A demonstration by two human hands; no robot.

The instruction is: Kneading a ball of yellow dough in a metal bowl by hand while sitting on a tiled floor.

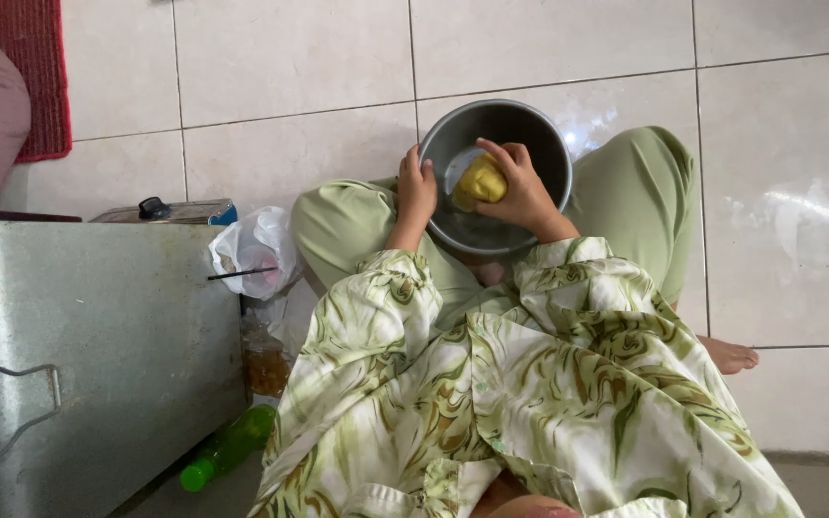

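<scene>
Grey metal bowl (549,144), one, left hand (416,192) fingers clasped its rim, right hand (520,187) fingers gripped one yellow dough lump (482,180) inside.

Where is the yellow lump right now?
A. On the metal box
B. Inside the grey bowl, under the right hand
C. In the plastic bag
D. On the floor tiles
B: the right hand presses the yellow lump inside the grey bowl, while the left hand grips its rim.

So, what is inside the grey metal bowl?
Inside the grey metal bowl is a yellow lump, gripped by the right hand. The left hand holds the rim. The bottom under the lump is hidden.
</scene>
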